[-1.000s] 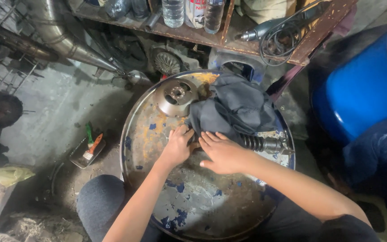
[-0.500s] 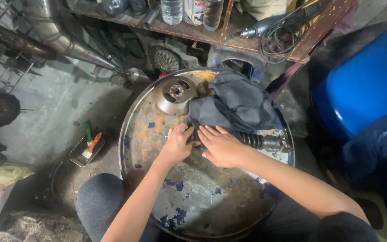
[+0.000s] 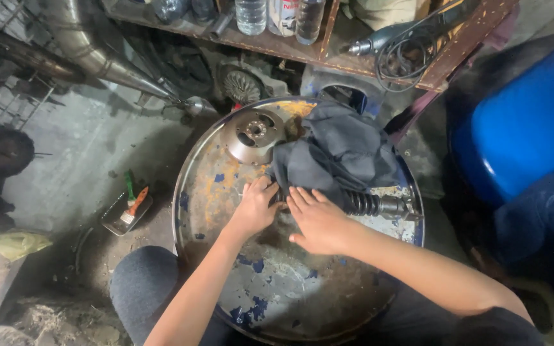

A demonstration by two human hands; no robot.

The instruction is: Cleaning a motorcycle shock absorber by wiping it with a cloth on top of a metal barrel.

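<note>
Both hands meet at the middle of the rusty drum top [image 3: 277,282]; the left hand [image 3: 252,208] curls over the end of a dark shaft [image 3: 379,205], pinching it where the grey cloth [image 3: 338,154] covers it; the right hand [image 3: 318,221] lies flat, fingers together, pressing on the shaft beside it; a metal disc [image 3: 251,134] sits near the far rim; the near half of the top lies bare; a blue barrel [image 3: 520,128] crowds the right edge

grey cloth [image 3: 338,154] | crumpled on drum top | draped over ribbed black shaft [image 3: 370,205], lying flat
</note>
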